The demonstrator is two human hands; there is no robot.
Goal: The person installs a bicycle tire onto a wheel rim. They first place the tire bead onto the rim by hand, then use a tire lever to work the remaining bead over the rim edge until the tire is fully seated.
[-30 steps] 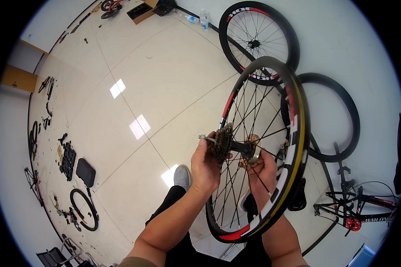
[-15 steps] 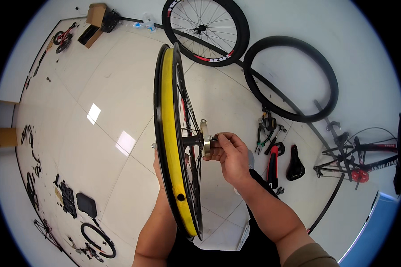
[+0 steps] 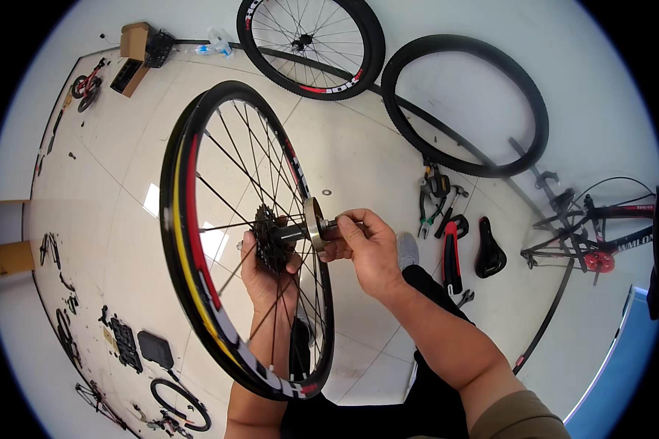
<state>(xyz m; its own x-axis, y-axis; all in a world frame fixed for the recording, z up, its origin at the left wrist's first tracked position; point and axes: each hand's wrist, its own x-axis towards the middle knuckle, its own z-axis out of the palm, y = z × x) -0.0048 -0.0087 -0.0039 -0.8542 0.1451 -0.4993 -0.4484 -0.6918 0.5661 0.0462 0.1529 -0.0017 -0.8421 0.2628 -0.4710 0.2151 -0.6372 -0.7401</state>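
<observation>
Yellow band [image 3: 177,219] running round the rim [image 3: 196,234] of a tyreless wheel [image 3: 236,345], held up off the floor [image 3: 117,256]. Nearest, gripping with the right hand [image 3: 370,252]: thumb above, fingers curled beneath, closed on the right-hand end of the axle [image 3: 332,229], just beside a pale metal ring [image 3: 314,223]; lower fingertips close under that ring, contact there impossible to tell. Leading leftward from this pinch, nearly level and rising slightly to the right: long axis of axle and hub [image 3: 293,233], ending past the dark cassette [image 3: 271,245]. Wrapped about that cassette, seen through the wheel: left hand [image 3: 269,285], thumb up along the outer side, fingertips showing on the inner side. Nearer to the ring, the right hand; nearer to the cassette, the left.

Compared with half a second ago, turned from almost edge-on to a more open face, with cassette and left hand now in sight rather than mostly hidden behind the rim; right-hand hold much the same.

Farther off, lying on the floor: small flat washer [image 3: 326,192], pliers [image 3: 423,196], hammer [image 3: 447,216], black saddle [image 3: 490,252]. Farthest, along the wall [image 3: 600,88]: bicycle frame [image 3: 622,245], loose tyre [image 3: 538,132], second wheel [image 3: 377,51] with tyre fitted.
</observation>
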